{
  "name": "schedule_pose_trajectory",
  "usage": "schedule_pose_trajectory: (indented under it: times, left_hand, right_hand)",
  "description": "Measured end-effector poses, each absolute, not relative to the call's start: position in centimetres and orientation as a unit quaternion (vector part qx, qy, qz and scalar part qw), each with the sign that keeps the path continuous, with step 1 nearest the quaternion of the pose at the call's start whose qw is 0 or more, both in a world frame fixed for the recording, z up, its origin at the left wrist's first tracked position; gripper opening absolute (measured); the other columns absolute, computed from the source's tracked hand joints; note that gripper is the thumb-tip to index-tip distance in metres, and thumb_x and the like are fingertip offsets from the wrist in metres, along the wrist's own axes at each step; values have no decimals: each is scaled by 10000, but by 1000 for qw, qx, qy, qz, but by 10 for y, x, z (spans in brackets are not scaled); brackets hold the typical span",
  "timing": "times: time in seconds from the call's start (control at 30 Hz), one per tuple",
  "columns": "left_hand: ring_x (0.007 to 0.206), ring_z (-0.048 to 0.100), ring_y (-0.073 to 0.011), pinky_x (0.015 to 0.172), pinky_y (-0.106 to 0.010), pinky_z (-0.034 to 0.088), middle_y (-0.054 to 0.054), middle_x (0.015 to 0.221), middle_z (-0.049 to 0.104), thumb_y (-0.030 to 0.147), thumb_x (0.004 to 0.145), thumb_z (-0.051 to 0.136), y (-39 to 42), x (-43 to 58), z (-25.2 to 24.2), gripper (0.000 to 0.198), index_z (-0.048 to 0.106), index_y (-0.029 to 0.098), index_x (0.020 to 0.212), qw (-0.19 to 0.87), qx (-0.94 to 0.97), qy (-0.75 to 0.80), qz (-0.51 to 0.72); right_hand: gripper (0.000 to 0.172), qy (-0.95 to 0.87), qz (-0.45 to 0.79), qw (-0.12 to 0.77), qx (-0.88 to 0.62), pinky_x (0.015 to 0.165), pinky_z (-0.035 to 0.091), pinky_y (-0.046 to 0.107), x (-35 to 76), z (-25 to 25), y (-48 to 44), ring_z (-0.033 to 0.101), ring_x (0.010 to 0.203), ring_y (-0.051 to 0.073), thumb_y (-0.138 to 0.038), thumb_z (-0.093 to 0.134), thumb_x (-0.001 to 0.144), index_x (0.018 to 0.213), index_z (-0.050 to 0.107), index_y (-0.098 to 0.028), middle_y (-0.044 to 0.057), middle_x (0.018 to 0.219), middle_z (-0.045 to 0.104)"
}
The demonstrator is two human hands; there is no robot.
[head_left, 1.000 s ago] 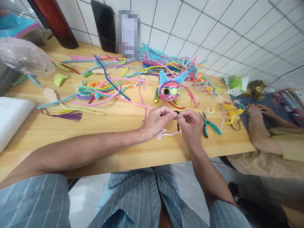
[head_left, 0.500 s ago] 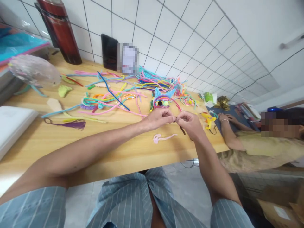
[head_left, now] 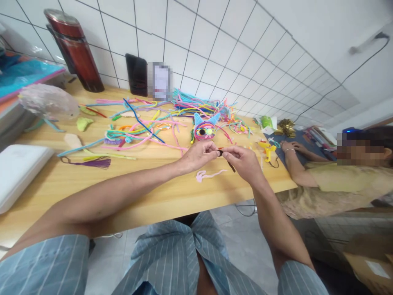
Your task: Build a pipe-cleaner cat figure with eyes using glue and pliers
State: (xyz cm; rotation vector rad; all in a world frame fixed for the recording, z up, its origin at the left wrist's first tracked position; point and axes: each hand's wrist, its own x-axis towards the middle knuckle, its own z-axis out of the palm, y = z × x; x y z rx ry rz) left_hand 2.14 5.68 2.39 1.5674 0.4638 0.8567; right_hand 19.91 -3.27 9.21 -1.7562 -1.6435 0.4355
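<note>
A short dark brown or black pipe cleaner [head_left: 220, 153] is pinched between both hands above the wooden table. My left hand [head_left: 203, 155] grips one end with thumb and fingertips. The fingers of my right hand [head_left: 241, 162] close on it too, and a loose end hangs below them. Just beyond the hands sits a colourful cat-like head [head_left: 205, 131] with blue ears, round eyes and pink and purple bands. A pale pink curled pipe cleaner [head_left: 201, 176] lies on the table nearer to me.
Loose pipe cleaners [head_left: 135, 131] spread over the table's back and left. A purple tassel [head_left: 100, 162], white case [head_left: 23, 174], red flask [head_left: 75, 53] and dark phone [head_left: 136, 76] lie leftward. On the right are a yellow glue gun [head_left: 268, 150] and another person's arm [head_left: 296, 164].
The view has shifted slightly. Between my fingertips, more of the dark pipe cleaner shows, looking bent or curled. Both hands keep their pinch.
</note>
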Motion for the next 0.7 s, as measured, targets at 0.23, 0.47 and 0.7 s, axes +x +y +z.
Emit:
schedule_pose_trajectory:
  times: [0.23, 0.47, 0.7]
  left_hand:
    - [682, 524, -117, 656, -249, 381, 30, 704, 609, 302, 904, 667, 37, 24, 27, 161, 669, 162, 824, 546, 673, 205, 455]
    - [669, 541, -107, 646, -243, 412, 21, 738, 644, 385, 899, 698, 26, 26, 21, 233, 676, 159, 845, 599, 617, 195, 472]
    - [583, 483, -80, 579, -223, 409, 53, 660, 585, 481, 852, 771, 27, 29, 7, 335, 664, 164, 850, 653, 541, 226, 479]
  right_hand:
    - [356, -603, 180, 384, -675, 577, 479, 280, 190, 92, -45, 604, 584, 146, -459, 736, 796, 973, 870, -180, 18, 693, 754]
    - [304, -572, 192, 447, -661, 585, 518, 297, 184, 76, -49, 624, 581, 158, -471, 758, 796, 921, 833, -204, 3, 669, 731]
    - [288, -523, 215, 524, -637, 565, 491, 277, 171, 44, -38, 574, 579, 140, -498, 748, 821, 865, 783, -215, -19, 647, 679]
